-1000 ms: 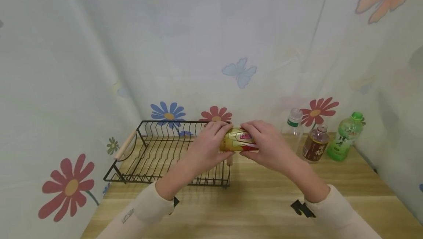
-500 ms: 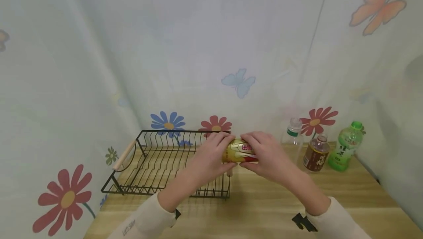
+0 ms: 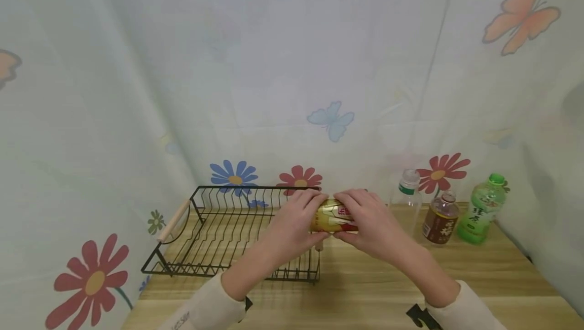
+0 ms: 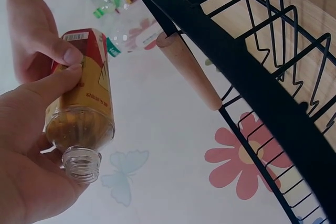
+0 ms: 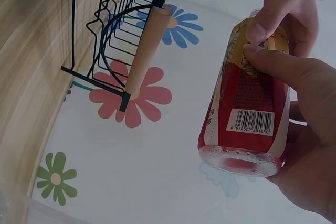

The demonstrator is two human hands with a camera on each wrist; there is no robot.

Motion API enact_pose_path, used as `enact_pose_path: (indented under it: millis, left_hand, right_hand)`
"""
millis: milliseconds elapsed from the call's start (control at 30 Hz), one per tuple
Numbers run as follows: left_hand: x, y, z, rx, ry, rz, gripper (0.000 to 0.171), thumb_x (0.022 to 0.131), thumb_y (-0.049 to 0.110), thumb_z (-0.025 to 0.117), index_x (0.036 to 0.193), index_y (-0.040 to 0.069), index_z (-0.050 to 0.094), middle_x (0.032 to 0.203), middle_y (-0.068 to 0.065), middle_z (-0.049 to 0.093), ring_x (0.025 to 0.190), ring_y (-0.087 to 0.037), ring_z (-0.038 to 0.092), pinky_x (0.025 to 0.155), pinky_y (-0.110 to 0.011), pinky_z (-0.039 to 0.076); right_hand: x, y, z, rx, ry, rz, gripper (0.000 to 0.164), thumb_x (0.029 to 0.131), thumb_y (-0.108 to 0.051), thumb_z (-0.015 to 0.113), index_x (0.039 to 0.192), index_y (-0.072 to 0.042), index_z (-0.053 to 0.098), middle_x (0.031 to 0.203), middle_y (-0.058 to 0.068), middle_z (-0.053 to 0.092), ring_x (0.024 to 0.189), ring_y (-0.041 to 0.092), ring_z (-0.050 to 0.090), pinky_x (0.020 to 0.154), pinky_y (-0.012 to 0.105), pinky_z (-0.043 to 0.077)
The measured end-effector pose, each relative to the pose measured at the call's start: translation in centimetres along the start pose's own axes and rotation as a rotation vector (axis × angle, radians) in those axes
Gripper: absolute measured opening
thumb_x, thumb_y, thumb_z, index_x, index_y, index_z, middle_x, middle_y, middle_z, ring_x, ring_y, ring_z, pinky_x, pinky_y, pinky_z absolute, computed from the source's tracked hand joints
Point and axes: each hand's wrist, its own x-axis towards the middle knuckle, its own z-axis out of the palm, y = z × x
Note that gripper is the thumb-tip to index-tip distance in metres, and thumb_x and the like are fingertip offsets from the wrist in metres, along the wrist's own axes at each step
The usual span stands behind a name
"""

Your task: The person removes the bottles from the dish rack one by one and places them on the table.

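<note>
Both hands hold a plastic bottle (image 3: 335,216) with a gold-and-red label sideways above the table, just right of a black dish rack (image 3: 255,187). My left hand (image 3: 294,221) grips the neck end, and my right hand (image 3: 374,223) grips the base end. In the left wrist view, the bottle (image 4: 94,93) shows a threaded mouth without a cap. The right wrist view shows the base and barcode of the bottle (image 5: 244,129), with both thumbs pressed on the label, tip near tip. My palms hide part of it.
On the right stand a clear bottle (image 3: 409,188), a brown-labelled bottle (image 3: 441,221) and a green bottle (image 3: 482,211). The rack has wooden handles (image 3: 174,221) at its ends. A flower-printed curtain (image 3: 255,66) surrounds the wooden table (image 3: 365,289).
The head view has tilted up, so the rack, bottles and hands appear lower. Both hands keep their grip on the bottle, which stays nearly in place beside the rack.
</note>
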Motion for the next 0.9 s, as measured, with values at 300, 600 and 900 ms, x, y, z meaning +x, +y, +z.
enact_pose_path:
  millis: [300, 600, 900]
  left_hand:
    - [0.1, -0.1, 0.2, -0.016, -0.004, 0.002, 0.077, 0.084, 0.038, 0.093, 0.147, 0.013, 0.056, 0.141, -0.002, 0.059, 0.130, -0.022, 0.055, 0.109, -0.040, 0.051]
    - [-0.1, -0.3, 0.4, -0.023, -0.093, -0.026, 0.085, 0.086, 0.051, 0.087, 0.153, 0.013, 0.051, 0.148, -0.003, 0.055, 0.136, -0.024, 0.052, 0.114, -0.045, 0.047]
    - [-1.3, -1.9, -0.3, -0.033, -0.138, -0.084, 0.101, 0.085, 0.058, 0.084, 0.163, 0.014, 0.037, 0.158, -0.004, 0.046, 0.145, -0.023, 0.045, 0.118, -0.043, 0.043]
  right_hand:
    - [-0.1, 0.2, 0.1, 0.026, 0.007, 0.004, 0.078, 0.073, -0.036, 0.100, 0.136, -0.007, 0.064, 0.128, 0.006, 0.066, 0.119, 0.029, 0.061, 0.105, 0.055, 0.050]
    - [-0.6, 0.7, 0.5, 0.031, -0.011, 0.008, 0.077, 0.072, -0.033, 0.101, 0.135, -0.008, 0.064, 0.126, 0.005, 0.067, 0.113, 0.027, 0.063, 0.099, 0.053, 0.054]
    - [-1.0, 2.0, 0.5, 0.075, -0.048, 0.047, 0.079, 0.073, -0.022, 0.099, 0.140, -0.005, 0.060, 0.126, 0.009, 0.065, 0.106, 0.027, 0.066, 0.089, 0.048, 0.060]
